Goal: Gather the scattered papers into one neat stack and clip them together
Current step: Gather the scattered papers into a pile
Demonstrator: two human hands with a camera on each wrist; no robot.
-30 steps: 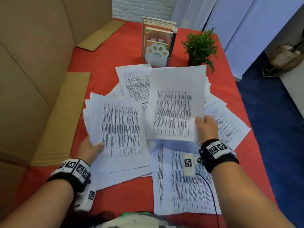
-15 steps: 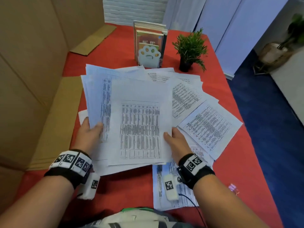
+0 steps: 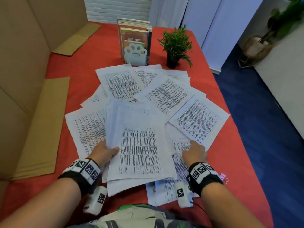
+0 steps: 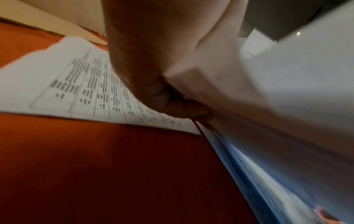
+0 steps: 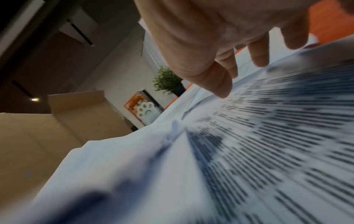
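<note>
My left hand (image 3: pixel 105 152) grips a gathered stack of printed sheets (image 3: pixel 139 145) by its left edge, thumb on top; in the left wrist view the fingers (image 4: pixel 172 104) curl under the stack (image 4: pixel 268 106). My right hand (image 3: pixel 194 153) hovers with relaxed, spread fingers over a loose sheet (image 3: pixel 181 145) lying to the right of the stack; the right wrist view shows its fingertips (image 5: pixel 222 91) just above the paper (image 5: pixel 268 136). More printed sheets lie fanned over the red table: far left (image 3: pixel 121 83), centre (image 3: pixel 167 94), right (image 3: pixel 199 120), left (image 3: pixel 85 129). A pink binder clip (image 3: pixel 223 177) lies beside my right wrist.
A row of books in a paw-shaped bookend (image 3: pixel 134 54) and a small potted plant (image 3: pixel 176 45) stand at the table's back. Cardboard sheets (image 3: pixel 41 129) lean and lie along the left side. The table's right edge (image 3: pixel 238 137) drops to blue carpet.
My right hand let go of the sheet it had laid on the stack and moved right, over a loose sheet. My left hand keeps its hold on the stack, now lower over the table.
</note>
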